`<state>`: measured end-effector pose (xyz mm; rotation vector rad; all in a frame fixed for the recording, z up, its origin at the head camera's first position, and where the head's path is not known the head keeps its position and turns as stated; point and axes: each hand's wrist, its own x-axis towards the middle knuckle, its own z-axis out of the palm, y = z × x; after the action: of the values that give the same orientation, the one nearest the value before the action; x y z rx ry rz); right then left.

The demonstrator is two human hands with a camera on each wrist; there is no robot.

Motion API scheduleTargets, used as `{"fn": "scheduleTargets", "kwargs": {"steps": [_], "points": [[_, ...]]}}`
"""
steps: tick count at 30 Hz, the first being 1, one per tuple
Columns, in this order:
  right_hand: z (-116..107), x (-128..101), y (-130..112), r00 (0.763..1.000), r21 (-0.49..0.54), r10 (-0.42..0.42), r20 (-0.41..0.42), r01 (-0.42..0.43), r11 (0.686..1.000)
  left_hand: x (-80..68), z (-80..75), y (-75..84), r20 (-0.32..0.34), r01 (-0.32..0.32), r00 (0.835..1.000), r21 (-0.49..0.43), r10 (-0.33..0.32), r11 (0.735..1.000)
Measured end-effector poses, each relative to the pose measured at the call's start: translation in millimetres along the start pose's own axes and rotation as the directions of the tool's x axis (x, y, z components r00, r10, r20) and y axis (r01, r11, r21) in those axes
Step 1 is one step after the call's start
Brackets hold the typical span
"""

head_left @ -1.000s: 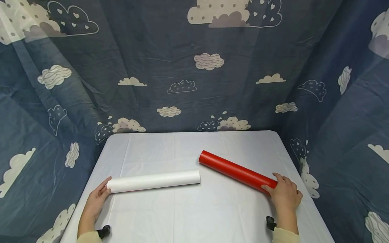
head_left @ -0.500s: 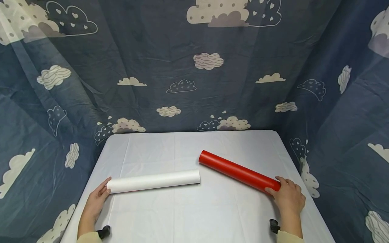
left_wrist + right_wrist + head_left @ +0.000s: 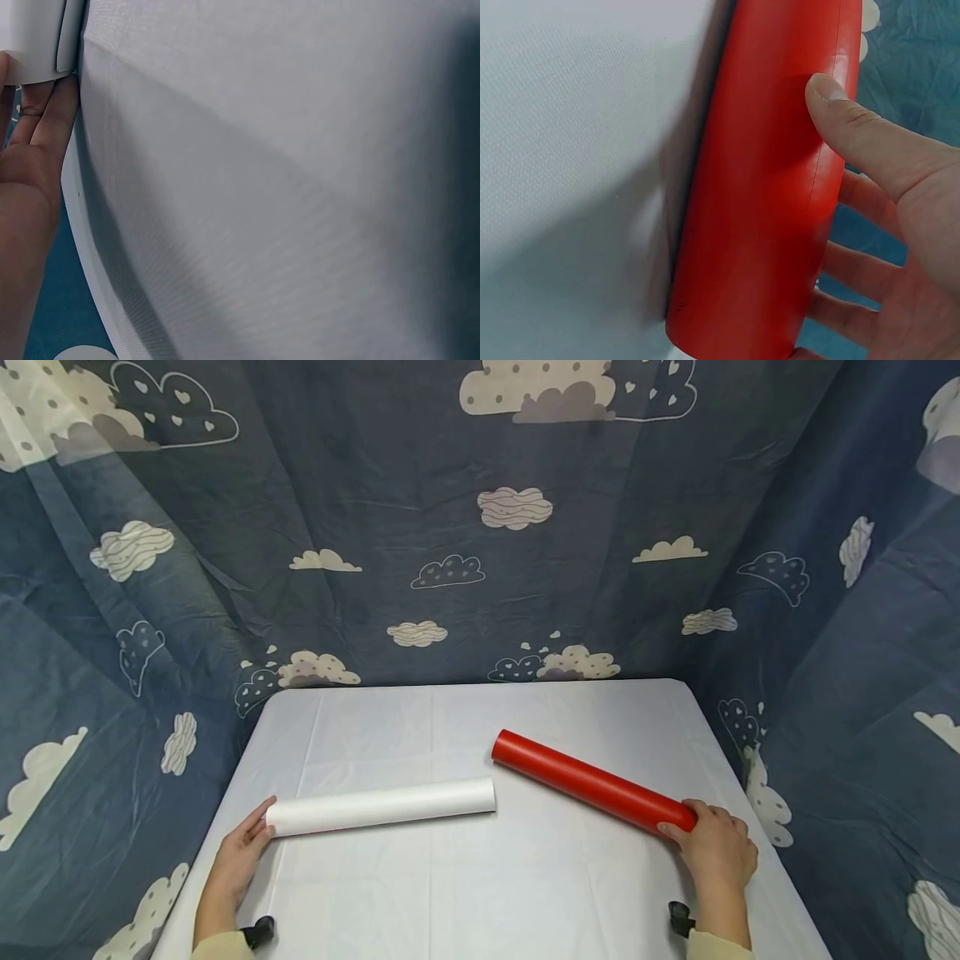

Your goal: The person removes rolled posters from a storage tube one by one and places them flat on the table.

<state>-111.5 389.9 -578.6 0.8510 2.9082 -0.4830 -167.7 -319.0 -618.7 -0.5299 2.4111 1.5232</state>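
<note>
A white roll [image 3: 382, 807] lies nearly crosswise on the left half of the table, a thin red line showing along its lower edge. My left hand [image 3: 238, 860] holds its left end between thumb and fingers; in the left wrist view the fingers [image 3: 56, 120] reach under the roll's end, beside a loose sheet edge. To the right, a red roll [image 3: 585, 777] slants from upper left to lower right. Near its right end my right hand [image 3: 716, 852] grips it. The right wrist view shows the thumb [image 3: 847, 116] pressed on the red surface, the other fingers behind it.
A white cloth with fold creases covers the table [image 3: 510, 893]. Dark blue curtains [image 3: 420, 460] with cloud prints hang behind it and along both sides. Black straps with small camera mounts sit at both wrists.
My right hand has slid a little to the right and toward me along the red roll, baring more of it. The left hand and the white roll stay in place.
</note>
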Motion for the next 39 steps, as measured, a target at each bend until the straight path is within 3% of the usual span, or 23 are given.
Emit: {"fn": "scheduleTargets", "kwargs": {"steps": [18, 39], "points": [[6, 2, -16, 0.999, 0.018, 0.004, -0.048, -0.003, 1.0, 1.4, -1.2, -1.2, 0.009, 0.003, 1.0, -0.011, -0.003, 1.0], [19, 21, -41, 0.991, 0.029, -0.069, -0.116, 0.073, 0.997, 0.4, -0.2, -0.1, 0.006, -0.001, 1.0, -0.022, 0.001, 1.0]]}}
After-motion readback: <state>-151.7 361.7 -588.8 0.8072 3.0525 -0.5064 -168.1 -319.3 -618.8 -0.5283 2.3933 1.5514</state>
